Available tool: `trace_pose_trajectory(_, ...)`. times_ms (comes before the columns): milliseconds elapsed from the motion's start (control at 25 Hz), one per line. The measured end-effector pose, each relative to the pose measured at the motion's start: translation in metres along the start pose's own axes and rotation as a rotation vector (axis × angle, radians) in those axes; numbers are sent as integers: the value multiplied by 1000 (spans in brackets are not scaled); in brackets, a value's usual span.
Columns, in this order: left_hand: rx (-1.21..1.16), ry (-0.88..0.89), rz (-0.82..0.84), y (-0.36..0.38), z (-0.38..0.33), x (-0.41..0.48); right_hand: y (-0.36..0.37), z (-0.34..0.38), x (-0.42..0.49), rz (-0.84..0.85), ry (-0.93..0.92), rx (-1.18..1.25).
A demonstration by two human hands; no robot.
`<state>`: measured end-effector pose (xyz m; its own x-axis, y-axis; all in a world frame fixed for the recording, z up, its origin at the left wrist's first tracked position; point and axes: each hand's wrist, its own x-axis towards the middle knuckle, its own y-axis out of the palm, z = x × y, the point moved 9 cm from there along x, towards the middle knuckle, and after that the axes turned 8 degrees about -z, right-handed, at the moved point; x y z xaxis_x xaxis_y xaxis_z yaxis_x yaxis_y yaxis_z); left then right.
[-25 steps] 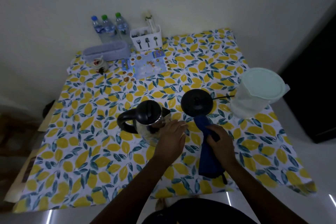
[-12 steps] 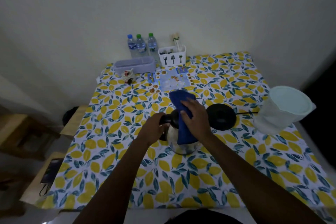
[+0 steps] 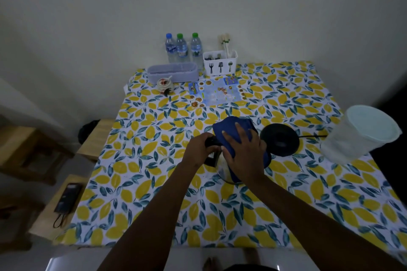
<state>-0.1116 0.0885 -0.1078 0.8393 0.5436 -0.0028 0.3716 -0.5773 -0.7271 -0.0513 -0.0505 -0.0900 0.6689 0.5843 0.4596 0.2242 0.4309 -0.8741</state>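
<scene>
A steel kettle [image 3: 222, 167] with a black handle stands in the middle of the lemon-print table [image 3: 154, 182]. A blue cloth [image 3: 231, 126] lies draped over its top and side. My left hand [image 3: 199, 149] grips the kettle's black handle. My right hand [image 3: 242, 149] presses flat on the cloth over the kettle's lid, fingers spread. Most of the kettle is hidden by the cloth and my hands.
The black kettle base [image 3: 279, 138] with its cord sits just right of the kettle. A lidded plastic jug [image 3: 361, 132] stands at the right edge. At the back are three water bottles [image 3: 181, 48], a cutlery caddy [image 3: 220, 62], a grey box [image 3: 172, 71], a small jar [image 3: 164, 83] and a printed sheet [image 3: 217, 92].
My right hand lifted the blue cloth from the table onto the kettle and now wipes across its top. My left hand shifted from the kettle's body to its handle.
</scene>
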Motion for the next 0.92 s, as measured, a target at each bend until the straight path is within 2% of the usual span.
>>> trace_pose_trajectory(120,-32,-10,16,0,3,4,-4,8,-1,-7,-65,-85)
trace_pose_trajectory(280,-77,3,30,0,5,6,3,8,24,142,-30,-39)
trace_pose_trajectory(320,-94,2,27,0,6,6,2,8,21,136,-44,-27)
trace_pose_trajectory(440,-149,-39,37,0,9,5,-2,13,0,67,-247,-18)
trace_pose_trajectory(520,-141,-59,37,-1,11,5,-6,12,-3,27,-292,1)
trace_pose_trajectory(600,-146,-54,30,-3,8,3,-9,10,7,-18,-223,42)
trace_pose_trajectory(680,-124,-18,28,-5,4,2,-9,5,24,-12,-80,105)
trace_pose_trajectory(760,-97,-18,39,-5,2,0,3,-4,48,130,74,188)
trace_pose_trajectory(800,-72,-20,50,-4,0,0,13,-7,62,261,141,219)
trace_pose_trajectory(920,72,22,111,2,-18,6,42,-6,93,687,158,143)
